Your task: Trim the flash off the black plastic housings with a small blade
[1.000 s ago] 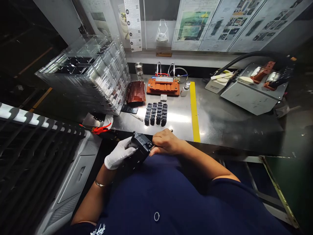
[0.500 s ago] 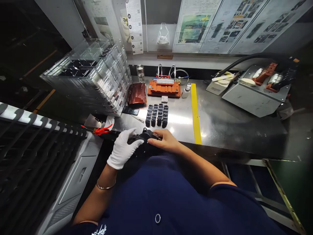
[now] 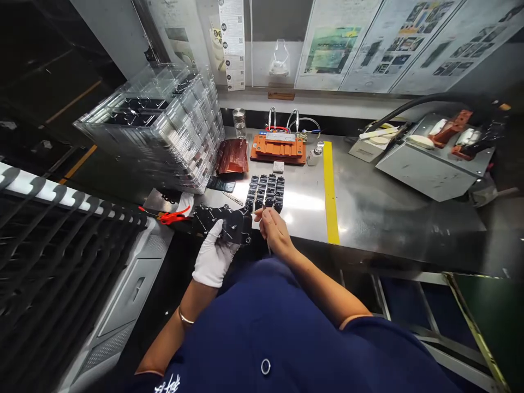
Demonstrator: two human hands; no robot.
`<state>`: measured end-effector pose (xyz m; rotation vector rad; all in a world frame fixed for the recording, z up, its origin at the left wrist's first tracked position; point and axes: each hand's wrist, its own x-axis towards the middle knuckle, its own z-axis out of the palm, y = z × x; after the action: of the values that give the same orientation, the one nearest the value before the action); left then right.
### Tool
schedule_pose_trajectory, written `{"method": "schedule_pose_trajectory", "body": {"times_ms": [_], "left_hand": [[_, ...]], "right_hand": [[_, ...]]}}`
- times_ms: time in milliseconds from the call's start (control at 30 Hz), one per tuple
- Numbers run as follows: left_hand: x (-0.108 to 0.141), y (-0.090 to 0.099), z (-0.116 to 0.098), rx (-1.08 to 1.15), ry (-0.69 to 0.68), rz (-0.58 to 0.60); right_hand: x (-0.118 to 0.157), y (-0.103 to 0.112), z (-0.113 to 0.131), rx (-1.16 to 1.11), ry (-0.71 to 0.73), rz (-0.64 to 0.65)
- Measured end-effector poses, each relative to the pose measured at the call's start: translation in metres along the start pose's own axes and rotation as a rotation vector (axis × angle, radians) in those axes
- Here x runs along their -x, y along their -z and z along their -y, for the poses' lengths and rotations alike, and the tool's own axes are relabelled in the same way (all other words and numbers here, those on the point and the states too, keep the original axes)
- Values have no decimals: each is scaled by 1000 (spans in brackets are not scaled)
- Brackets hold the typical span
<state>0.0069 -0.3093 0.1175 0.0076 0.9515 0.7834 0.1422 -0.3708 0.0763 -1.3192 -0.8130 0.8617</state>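
Note:
My left hand [image 3: 213, 256], in a white glove, grips a flat black plastic part [image 3: 234, 225] by its near edge. The part has small round bosses at its corners and is tilted broad face up. To its right my bare right hand [image 3: 273, 229] is closed, its fingers curled round a thin rod-like tool [image 3: 269, 249] whose kind I cannot make out. A short end of it shows below the fist. Just beyond my right hand, several black ribbed strips [image 3: 270, 188] lie side by side on the metal bench [image 3: 301, 210].
Clear plastic trays [image 3: 164, 136] are stacked high at the left. An orange fixture [image 3: 278, 147] and a small white bottle [image 3: 315, 156] stand behind the strips. Yellow tape [image 3: 330, 191] crosses the bench. Red-handled pliers [image 3: 174, 216] lie left; a grey machine [image 3: 434, 158] stands right.
My right hand has let go of the black part and closed on the thin tool. My left hand has turned the part so that its broad face shows.

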Motion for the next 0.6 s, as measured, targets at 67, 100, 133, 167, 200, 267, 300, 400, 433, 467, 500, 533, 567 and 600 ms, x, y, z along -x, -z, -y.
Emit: {"method": "schedule_pose_trajectory", "body": {"times_ms": [67, 100, 133, 167, 200, 267, 300, 400, 433, 467, 500, 533, 567, 600], "left_hand": [[4, 0, -1, -25, 21, -4], [6, 0, -2, -30, 34, -7], [8, 0, -2, -31, 49, -8], [9, 0, -2, -32, 61, -9], [11, 1, -2, -35, 72, -10], [12, 1, -1, -47, 81, -9], [13, 1, 0, -54, 81, -7], [14, 1, 2, -67, 76, -22], [14, 1, 3, -66, 81, -27], [14, 2, 4, -62, 89, -27], [14, 2, 5, -54, 101, -24], [14, 2, 5, -45, 113, -19], [14, 3, 5, -37, 124, -14], [14, 3, 5, -30, 134, -11]], "right_hand": [[-1, 6, -2, -38, 4, -3], [-2, 8, -3, -35, 19, 24], [-1, 11, -3, -16, 47, 43], [-1, 12, -3, 17, 92, 47], [0, 14, -2, 60, 150, 35], [2, 15, 1, 141, 269, -9], [3, 15, 3, 163, 311, -20], [5, 14, 8, 134, 312, -2], [6, 13, 9, 112, 296, 2], [7, 13, 9, 94, 285, 1], [8, 12, 9, 81, 286, -4], [8, 12, 9, 74, 298, -6], [8, 11, 9, 73, 315, -7], [8, 11, 9, 73, 332, -10]]}}
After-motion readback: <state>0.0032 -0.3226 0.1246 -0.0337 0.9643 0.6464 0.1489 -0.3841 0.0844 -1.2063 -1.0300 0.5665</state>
